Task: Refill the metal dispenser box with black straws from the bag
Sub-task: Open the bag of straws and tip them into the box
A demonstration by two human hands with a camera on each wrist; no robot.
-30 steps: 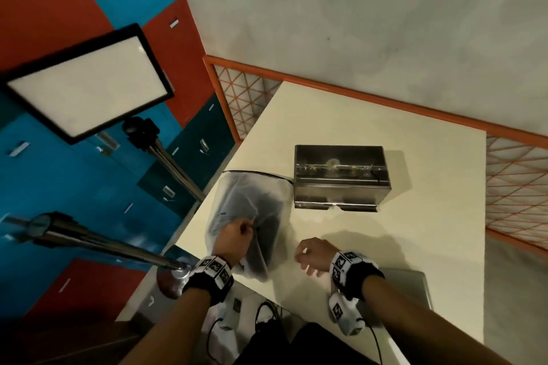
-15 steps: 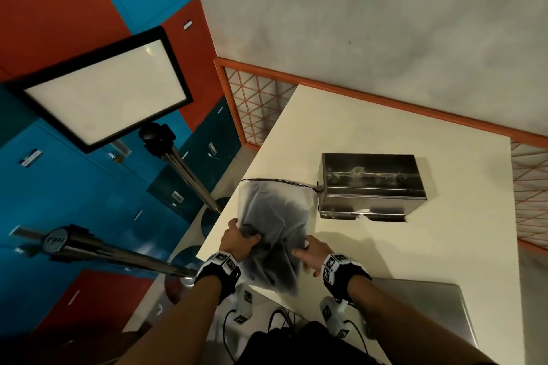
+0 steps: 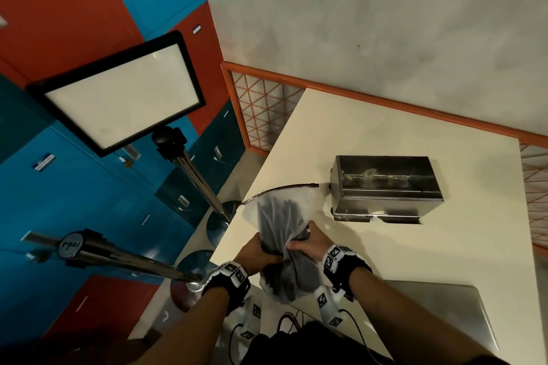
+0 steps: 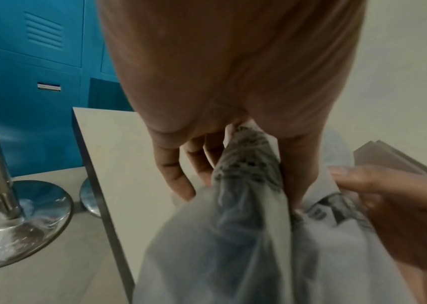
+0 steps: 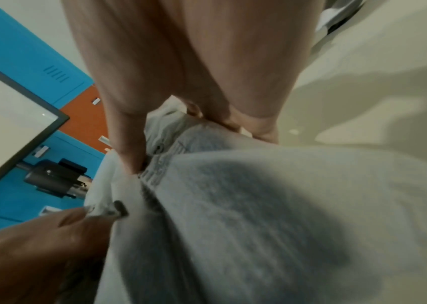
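A translucent plastic bag [image 3: 281,225] full of black straws is lifted over the table's near left corner. My left hand [image 3: 256,252] grips its left side and my right hand [image 3: 310,241] grips its right side, both bunching the plastic at mid-height. In the left wrist view my left hand [image 4: 233,168] pinches a fold of the bag [image 4: 246,236]; in the right wrist view my right hand [image 5: 181,135] clutches the bag [image 5: 259,216]. The metal dispenser box [image 3: 385,187] stands on the table beyond and to the right of the bag, its lid down.
A closed grey laptop [image 3: 439,314] lies near my right forearm. The cream table [image 3: 385,246] has an orange-framed mesh rail [image 3: 261,115] behind it. A light panel [image 3: 118,95] on a stand and chrome post bases [image 4: 17,222] stand left of the table, before blue and red lockers.
The bag has been raised off the table. My right hand moved from the tabletop onto the bag's right side, and both hands have closed in, squeezing the bag's middle together.
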